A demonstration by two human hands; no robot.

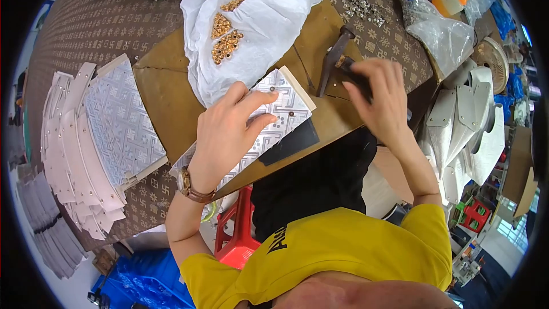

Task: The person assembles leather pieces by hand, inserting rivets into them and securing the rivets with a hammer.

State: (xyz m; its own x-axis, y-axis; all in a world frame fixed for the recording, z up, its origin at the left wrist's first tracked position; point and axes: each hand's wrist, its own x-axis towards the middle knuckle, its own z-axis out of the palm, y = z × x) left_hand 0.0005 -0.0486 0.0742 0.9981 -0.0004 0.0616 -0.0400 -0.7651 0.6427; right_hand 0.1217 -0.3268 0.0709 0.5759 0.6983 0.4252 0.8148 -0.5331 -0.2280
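Observation:
My left hand (229, 123) rests on a white and silver patterned panel (266, 129), its thumb and index finger apart. The index fingertip is at a small dark metal stud near the panel's upper end. Another stud (291, 114) sits farther right on the panel. My right hand (382, 97) curls loosely around the dark handle of a hammer (330, 66), thumb on the near side and fingers over the far side. The hammer's head lies over the brown work board (166, 88). A black pad (294, 143) shows partly under the panel.
White paper (263, 17) holds piles of gold-coloured studs (226, 46) beyond my left hand. Silver small parts (363, 10) lie scattered at the back right. Stacks of pale panels (86, 154) stand at left, more panels (457, 117) at right. A glue bottle (449, 4) lies beside plastic bags.

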